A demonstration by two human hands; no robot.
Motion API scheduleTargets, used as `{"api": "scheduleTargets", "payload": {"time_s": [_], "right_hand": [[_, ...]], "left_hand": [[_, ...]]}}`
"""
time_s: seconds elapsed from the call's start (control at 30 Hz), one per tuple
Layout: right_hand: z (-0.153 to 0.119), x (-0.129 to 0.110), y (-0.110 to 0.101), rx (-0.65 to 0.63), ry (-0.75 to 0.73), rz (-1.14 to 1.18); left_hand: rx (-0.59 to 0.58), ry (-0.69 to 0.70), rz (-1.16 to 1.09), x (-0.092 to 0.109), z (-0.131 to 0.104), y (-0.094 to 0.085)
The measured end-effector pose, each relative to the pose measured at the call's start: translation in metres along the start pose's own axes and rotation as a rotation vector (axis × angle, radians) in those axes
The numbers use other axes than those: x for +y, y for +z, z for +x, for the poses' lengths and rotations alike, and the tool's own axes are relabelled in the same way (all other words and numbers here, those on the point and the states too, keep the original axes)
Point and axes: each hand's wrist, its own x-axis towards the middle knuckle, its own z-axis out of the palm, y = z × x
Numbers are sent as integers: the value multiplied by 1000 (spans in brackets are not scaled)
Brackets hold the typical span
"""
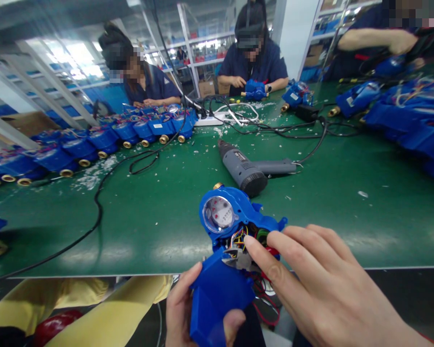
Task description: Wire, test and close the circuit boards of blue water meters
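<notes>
My left hand [179, 303] is closed around a blue plastic cover [219, 294] at the table's front edge. Just beyond it lies a blue water meter [244, 205] with a round clear dial [219, 213] and a brass end pointing away. Coloured wires [239, 236] show in its opened compartment. My right hand [311, 284] holds diagonal cutters [240, 259], their metal jaws above the cover's edge and a bit of red handle visible under the fingers. The tip of a right finger is against the wires. Most of the cutters' handles is hidden by the hand.
A grey heat gun [242, 166] lies behind the meter. A row of blue meters [115, 135] lines the left; more meters [412, 120] are piled at the right. Black cables [99, 207] and a white power strip [210, 120] cross the green table [159, 193]. Several co-workers sit opposite.
</notes>
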Motion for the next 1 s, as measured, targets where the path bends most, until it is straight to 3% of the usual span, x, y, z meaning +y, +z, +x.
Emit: {"api": "scheduleTargets", "payload": {"time_s": [0.27,0.37,0.47,0.57,0.67,0.77,0.87,1.0], "right_hand": [[1,1,5,20,4,17],[0,3,7,71,131,55],[1,7,2,101,320,294],[2,10,-5,46,380,463],[2,14,-9,-37,298,389],[2,19,-8,-51,103,210],[7,25,-6,-44,-64,78],[19,26,-3,-40,-155,40]], "left_hand": [[-10,-2,5,0,1,0],[-37,-32,-15,2,3,0],[-79,-117,-66,0,8,-3],[-124,-203,-163,-8,15,-9],[-235,-329,-344,-14,23,-14],[-312,-452,-510,-13,30,-15],[-301,-489,-549,-10,35,-14],[-248,-445,-484,-11,37,-13]]}}
